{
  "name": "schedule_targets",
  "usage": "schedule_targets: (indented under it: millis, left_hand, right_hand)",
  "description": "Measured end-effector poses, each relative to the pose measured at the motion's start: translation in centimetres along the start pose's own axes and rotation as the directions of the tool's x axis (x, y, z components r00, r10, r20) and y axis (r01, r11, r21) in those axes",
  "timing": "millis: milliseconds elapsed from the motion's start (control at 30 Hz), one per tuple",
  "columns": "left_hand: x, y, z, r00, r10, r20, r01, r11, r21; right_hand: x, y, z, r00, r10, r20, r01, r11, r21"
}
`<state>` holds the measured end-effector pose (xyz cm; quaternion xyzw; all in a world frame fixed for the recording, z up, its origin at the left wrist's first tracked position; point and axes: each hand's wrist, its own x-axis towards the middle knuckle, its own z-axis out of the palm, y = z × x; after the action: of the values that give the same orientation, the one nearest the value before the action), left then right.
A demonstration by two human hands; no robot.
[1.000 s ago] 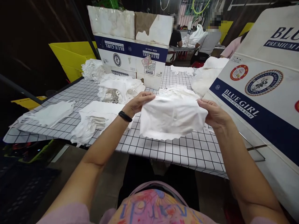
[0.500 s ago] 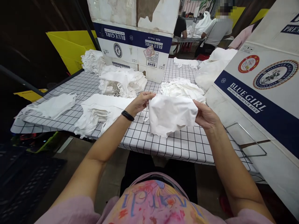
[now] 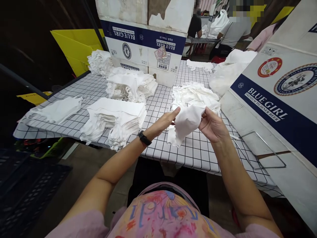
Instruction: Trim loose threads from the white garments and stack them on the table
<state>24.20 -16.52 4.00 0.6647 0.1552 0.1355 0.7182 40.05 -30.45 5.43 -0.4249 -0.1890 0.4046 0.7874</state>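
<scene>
Your right hand grips a white cloth above the worktop, near its front edge; whether your left hand pinches it too, I cannot tell. Layered stack sits towards the left; loose heap, unstacked, lies just beyond your hands.

Garment workshop, checked table, stacked white fabric pieces, seated people behind
</scene>
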Motion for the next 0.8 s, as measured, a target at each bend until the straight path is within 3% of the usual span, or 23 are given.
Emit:
schedule_targets:
  millis: [133, 333, 467, 633, 800]
  left_hand:
    - [0.6, 0.2, -0.1, 0.999, 0.034, 0.002, -0.033, 0.983, -0.179]
    - [0.8, 2.3, -0.5, 0.982, 0.175, -0.071, -0.187, 0.955, -0.232]
    - [0.6, 4.1, -0.7, 0.981, 0.193, -0.031, -0.195, 0.957, -0.213]
    - [0.5, 5.3, -0.7, 0.976, 0.209, 0.066, -0.193, 0.962, -0.193]
    - [0.5, 6.1, -0.3, 0.952, 0.197, 0.235, -0.174, 0.978, -0.115]
  right_hand:
    - [-0.4, -0.3, -0.3, 1.000, 0.010, 0.010, -0.009, 0.996, -0.089]
    - [-1.4, -0.9, -0.7, 0.999, -0.029, 0.043, 0.043, 0.928, -0.369]
    - [-1.7, -1.3, -0.9, 0.993, -0.058, 0.098, 0.100, 0.859, -0.502]
    - [-1.4, -1.5, -0.3, 0.973, -0.192, 0.127, 0.227, 0.719, -0.657]
    - [-1.1, -1.7, 1.3, 0.914, -0.378, 0.147, 0.357, 0.579, -0.733]
